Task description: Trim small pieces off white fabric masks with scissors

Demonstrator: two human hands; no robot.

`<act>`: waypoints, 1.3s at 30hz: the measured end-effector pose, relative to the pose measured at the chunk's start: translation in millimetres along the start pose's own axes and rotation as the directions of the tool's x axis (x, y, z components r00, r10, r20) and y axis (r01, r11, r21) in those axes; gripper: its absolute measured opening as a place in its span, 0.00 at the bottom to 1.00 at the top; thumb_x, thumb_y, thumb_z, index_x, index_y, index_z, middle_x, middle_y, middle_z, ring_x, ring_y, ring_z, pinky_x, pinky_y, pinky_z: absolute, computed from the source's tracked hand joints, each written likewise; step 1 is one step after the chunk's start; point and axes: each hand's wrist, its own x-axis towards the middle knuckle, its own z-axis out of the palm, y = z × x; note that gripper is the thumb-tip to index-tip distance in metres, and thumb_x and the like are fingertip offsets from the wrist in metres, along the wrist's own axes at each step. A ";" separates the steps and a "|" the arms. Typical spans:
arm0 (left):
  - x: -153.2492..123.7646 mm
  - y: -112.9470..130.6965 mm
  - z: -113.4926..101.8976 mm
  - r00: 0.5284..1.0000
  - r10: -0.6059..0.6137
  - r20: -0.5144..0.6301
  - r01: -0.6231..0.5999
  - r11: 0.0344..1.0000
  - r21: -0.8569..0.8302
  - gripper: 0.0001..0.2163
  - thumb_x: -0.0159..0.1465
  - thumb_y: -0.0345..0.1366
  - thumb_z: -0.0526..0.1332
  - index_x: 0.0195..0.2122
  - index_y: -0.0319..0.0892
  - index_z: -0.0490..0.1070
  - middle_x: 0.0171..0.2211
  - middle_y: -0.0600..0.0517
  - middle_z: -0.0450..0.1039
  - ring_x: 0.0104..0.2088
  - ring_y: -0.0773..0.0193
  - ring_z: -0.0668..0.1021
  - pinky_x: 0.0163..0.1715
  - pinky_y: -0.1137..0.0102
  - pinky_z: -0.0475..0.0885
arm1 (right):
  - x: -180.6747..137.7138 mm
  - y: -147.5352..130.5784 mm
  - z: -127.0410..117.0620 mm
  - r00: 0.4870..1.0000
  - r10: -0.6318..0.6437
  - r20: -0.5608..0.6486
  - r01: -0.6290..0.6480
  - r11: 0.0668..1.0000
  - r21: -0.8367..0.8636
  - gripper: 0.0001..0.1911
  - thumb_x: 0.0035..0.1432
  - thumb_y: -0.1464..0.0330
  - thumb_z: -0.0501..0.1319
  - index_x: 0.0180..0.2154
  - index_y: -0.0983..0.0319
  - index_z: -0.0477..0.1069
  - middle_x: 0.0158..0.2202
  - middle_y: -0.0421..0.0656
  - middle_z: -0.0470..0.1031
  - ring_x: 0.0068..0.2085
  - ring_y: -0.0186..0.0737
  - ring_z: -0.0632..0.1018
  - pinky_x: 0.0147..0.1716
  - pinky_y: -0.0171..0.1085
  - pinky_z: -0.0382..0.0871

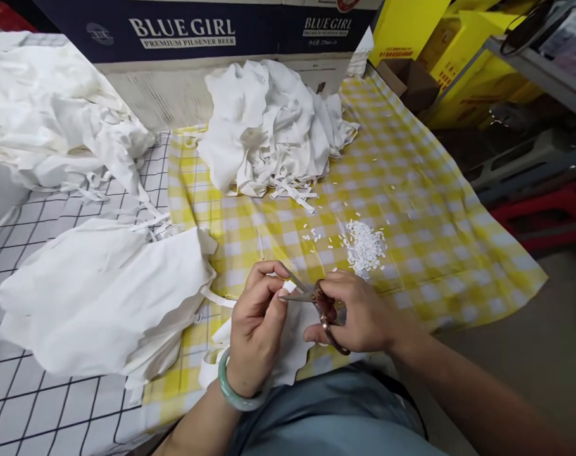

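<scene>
My left hand, with a green bangle at the wrist, pinches the end of a white strap. In my right hand is a pair of scissors, fingers through the handles. Its blades are apart, on either side of the strap end close to my left fingertips. White fabric hangs below my hands; much of it is hidden behind the left one. To the left lies a stack of white garments with thin straps.
A heap of white garments lies before a Blue Girl beer carton. Another white pile is at far left. Small white clippings are gathered on the yellow checked cloth. A metal shelf stands at right.
</scene>
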 end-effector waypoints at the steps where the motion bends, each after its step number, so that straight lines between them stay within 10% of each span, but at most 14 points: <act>1: 0.6 -0.8 1.2 1.000 0.007 0.003 -0.007 1.000 0.009 0.09 0.69 0.36 0.56 0.32 0.43 0.72 0.41 0.47 0.66 0.46 0.58 0.70 0.43 0.66 0.68 | 0.0 1.3 -0.1 1.000 -0.004 0.000 0.004 1.000 0.005 0.25 0.47 0.51 0.70 0.21 0.61 0.63 0.21 0.38 0.69 0.25 0.34 0.67 0.30 0.36 0.56; 39: 7.5 -3.3 13.2 0.995 0.045 0.086 -0.053 0.994 0.091 0.10 0.69 0.34 0.56 0.30 0.43 0.72 0.38 0.47 0.66 0.46 0.56 0.68 0.47 0.62 0.66 | -10.1 13.8 6.6 0.995 0.089 -0.050 -0.081 0.986 0.148 0.26 0.51 0.50 0.67 0.18 0.61 0.62 0.17 0.36 0.64 0.22 0.31 0.63 0.24 0.33 0.55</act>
